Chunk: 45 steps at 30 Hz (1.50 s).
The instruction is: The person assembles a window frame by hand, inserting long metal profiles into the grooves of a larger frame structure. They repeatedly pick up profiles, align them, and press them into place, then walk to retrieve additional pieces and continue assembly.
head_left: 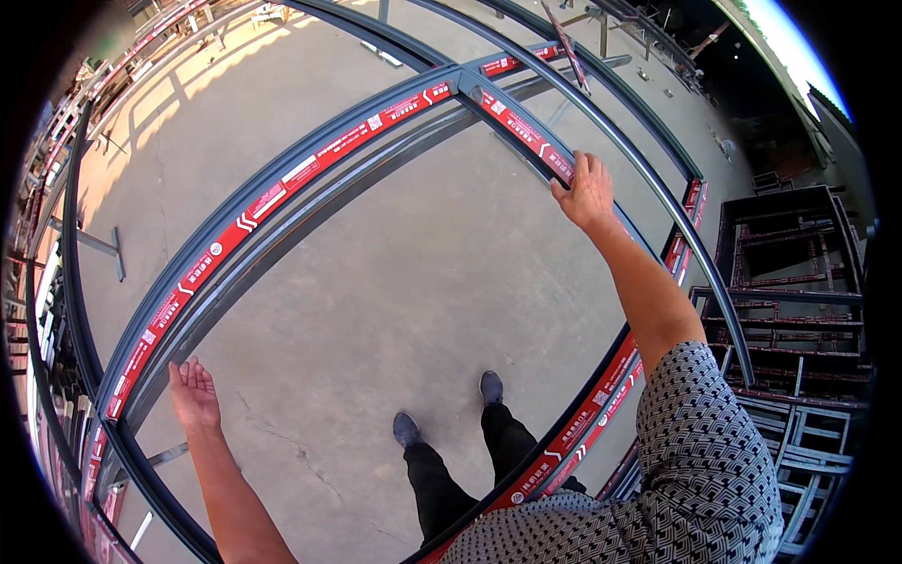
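A large dark grey metal frame, with red printed protective tape along its bars, surrounds me at about waist height. My right hand grips its crossbar on the right, thumb on the near side and fingers over the top. Beside the long bar at the left, my left hand hangs open with its fingers a little curled. Nothing shows in that palm, and a small gap seems to separate it from the bar. Below the hands, my feet stand on the concrete floor, inside the frame's opening.
A long slim metal bar curves across the right side of the frame. Stacked dark frames stand at the right, with lighter grey frames nearer me. More taped profiles lie at the far left. A small metal stand is beyond the left bar.
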Available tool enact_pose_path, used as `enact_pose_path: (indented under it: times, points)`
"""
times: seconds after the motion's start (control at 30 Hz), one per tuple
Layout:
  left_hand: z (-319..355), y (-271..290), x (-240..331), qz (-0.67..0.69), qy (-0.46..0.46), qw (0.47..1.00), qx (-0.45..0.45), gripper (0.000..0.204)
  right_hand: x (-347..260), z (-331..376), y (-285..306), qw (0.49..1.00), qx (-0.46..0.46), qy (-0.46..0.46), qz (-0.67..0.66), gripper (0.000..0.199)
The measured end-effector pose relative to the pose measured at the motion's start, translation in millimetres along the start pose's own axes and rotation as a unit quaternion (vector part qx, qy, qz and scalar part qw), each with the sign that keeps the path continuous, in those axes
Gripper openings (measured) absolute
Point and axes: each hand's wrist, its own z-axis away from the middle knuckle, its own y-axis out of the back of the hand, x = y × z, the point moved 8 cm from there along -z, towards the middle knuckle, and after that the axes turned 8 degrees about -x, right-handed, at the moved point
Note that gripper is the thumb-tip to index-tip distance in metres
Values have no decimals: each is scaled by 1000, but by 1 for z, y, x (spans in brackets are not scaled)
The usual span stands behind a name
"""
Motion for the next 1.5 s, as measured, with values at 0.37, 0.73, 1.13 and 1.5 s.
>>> enact_pose_path:
  times: [0.37,0.73,1.13,1.5]
  points:
    - [189,-153,-223,-154,165,974,-13,35,113,11,-33,960,-266,-21,-82,85]
    - [309,-466,-392,-375,214,863,-264,39,129,1,-42,914,-340,8,-222,84]
    - [304,-666,-420,-434,93,834,-327,58,140,-3,-62,905,-212,26,-367,46]
    - [307,-688,-420,-350,130,853,-365,41,144,-4,-79,866,-224,-2,-447,52]
